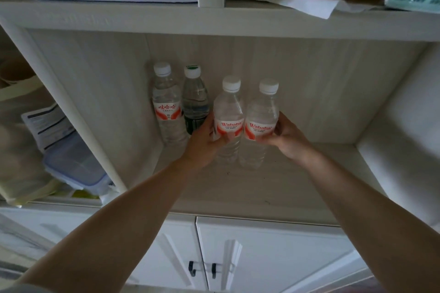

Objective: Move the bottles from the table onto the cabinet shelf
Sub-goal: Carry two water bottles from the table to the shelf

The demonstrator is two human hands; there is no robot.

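Standing upright on the cabinet shelf (238, 188), four bottles crowd its left half; open board runs to the right wall and forward to the front edge. The left hand (204, 143) wraps the left Wahaha bottle (228, 114), the right hand (285, 138) wraps the right Wahaha bottle (260, 121), the two touching. Behind-left, at the back panel, stand a red-label bottle (166, 104) and green-label bottle (194, 102).

Both bare forearms reach forward and converge. The left hand (204, 140) curls its fingers round a bottle; the right hand (284, 137) does likewise just beside it.
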